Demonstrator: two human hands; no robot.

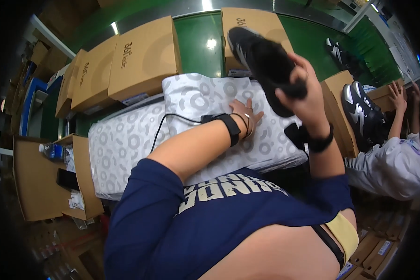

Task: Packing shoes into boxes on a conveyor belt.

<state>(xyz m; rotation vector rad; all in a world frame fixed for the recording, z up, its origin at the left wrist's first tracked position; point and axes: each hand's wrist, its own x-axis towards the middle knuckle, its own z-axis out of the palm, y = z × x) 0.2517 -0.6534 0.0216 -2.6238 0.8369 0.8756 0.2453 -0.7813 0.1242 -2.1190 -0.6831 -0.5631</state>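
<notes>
On my feed the right hand (307, 88) held a black shoe (252, 44) up at one o'clock, fingers clasped around its heel end. The left hand (245, 116) lay near the centre, fingers spread and released on the grey-patterned paper (126, 144). My sideways margins were tight: the paper's left edge met an open carton (25, 182) at nine, and its right end ran close to a brown box (338, 100) at three. Gaps of green counter (198, 42) showed at twelve and two.

I counted three closed boxes (144, 60) at ten to eleven, one tan box (277, 30) behind the shoe, two dark shoes (359, 112) at three beside a co-worker's hand (397, 97), and one bottle (51, 150) in the carton. The counter was glossy, catching lamp reflections.
</notes>
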